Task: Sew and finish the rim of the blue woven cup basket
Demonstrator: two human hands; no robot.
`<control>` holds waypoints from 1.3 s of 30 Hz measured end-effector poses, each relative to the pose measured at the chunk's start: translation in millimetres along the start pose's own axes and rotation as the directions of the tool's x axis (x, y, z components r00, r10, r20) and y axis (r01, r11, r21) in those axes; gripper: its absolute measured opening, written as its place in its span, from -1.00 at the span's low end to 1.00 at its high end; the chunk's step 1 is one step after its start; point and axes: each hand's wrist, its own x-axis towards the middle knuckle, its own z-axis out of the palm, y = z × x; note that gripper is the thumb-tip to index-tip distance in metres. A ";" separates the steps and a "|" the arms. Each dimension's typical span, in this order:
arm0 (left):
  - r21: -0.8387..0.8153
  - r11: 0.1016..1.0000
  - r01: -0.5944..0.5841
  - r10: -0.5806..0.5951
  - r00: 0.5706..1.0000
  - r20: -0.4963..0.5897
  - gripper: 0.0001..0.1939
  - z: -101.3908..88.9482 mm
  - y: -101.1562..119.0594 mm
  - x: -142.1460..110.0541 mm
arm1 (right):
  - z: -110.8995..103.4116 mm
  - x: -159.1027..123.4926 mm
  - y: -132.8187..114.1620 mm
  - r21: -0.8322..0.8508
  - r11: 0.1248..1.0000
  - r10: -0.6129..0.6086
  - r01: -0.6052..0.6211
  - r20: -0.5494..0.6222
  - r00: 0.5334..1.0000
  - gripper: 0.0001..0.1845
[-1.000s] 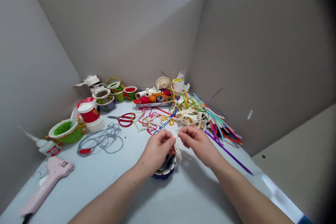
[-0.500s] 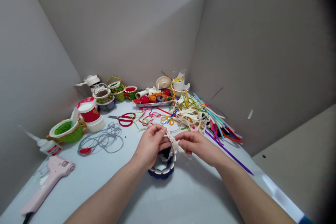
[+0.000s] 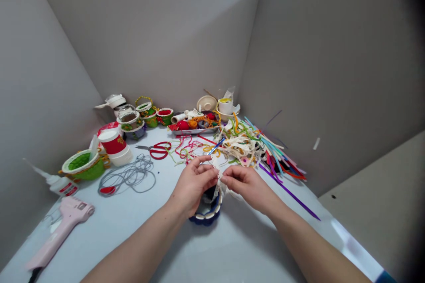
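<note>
The fingers [image 3: 206, 171] of the left hand [image 3: 192, 183] and right hand [image 3: 244, 185] pinch one white lace strip [image 3: 217, 177] tightly, just above one navy basket [image 3: 206, 217]; beyond them, one metal tray [image 3: 192, 131] holds red and orange yarn [image 3: 195, 123].

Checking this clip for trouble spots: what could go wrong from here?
The white lace strip is pinched only between the fingertips of the left hand and right hand, so it could slip from that grip. It could also snag on the tangled pile of lace and ribbons just beyond the hands. The navy basket sits directly beneath the hands, so it could be knocked.
</note>
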 end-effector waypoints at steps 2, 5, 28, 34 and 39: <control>-0.035 0.999 -0.035 0.034 0.999 -0.042 -0.52 0.1 0.2 0.6 | -2.1 0.6 2.7 0.011 1.000 -0.007 0.007 -0.045 0.999 -0.66; -0.079 0.991 -0.104 0.095 0.989 -0.113 -0.56 -1.1 2.2 2.4 | -7.8 3.1 9.8 0.056 0.998 -0.022 0.030 -0.153 0.988 -0.67; 0.055 0.992 -0.110 0.110 0.994 -0.001 -0.61 9.2 -15.1 -7.2 | 0.4 2.6 8.6 -0.075 0.988 -0.147 0.132 -0.237 0.960 -0.76; 0.034 0.999 -0.025 0.025 1.000 0.007 -0.60 8.7 -12.3 -7.1 | -12.5 6.6 15.3 -0.249 0.956 -0.244 0.154 -0.388 0.889 -0.79; 0.014 1.000 0.004 -0.004 1.000 -0.022 -0.64 7.8 -8.6 -6.2 | -22.9 7.1 16.4 -0.011 0.997 -0.078 0.078 -0.220 0.972 -0.72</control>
